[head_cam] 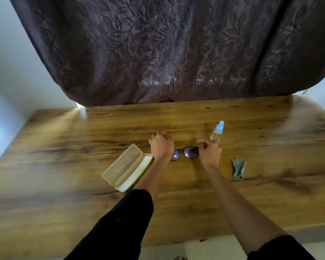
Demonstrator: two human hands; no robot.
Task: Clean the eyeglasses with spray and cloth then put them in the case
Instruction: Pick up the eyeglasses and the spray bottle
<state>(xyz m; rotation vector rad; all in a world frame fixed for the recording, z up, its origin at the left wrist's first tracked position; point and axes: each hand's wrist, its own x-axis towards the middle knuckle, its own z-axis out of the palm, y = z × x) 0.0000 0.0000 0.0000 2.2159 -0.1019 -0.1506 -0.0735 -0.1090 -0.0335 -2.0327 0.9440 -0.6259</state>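
Black-framed eyeglasses point(186, 153) sit at the middle of the wooden table point(64, 166), lenses facing me. My left hand point(161, 145) grips the frame's left end with curled fingers and covers it. My right hand point(209, 152) pinches the right end. A translucent case point(127, 167) lies open just left of my left forearm. A small clear spray bottle point(217, 132) with a pale blue cap stands behind my right hand. A crumpled grey-green cloth point(238, 168) lies to the right of my right wrist.
A dark patterned curtain point(167, 53) hangs behind the table's far edge. Pale walls flank it. The table's near edge runs below my forearms.
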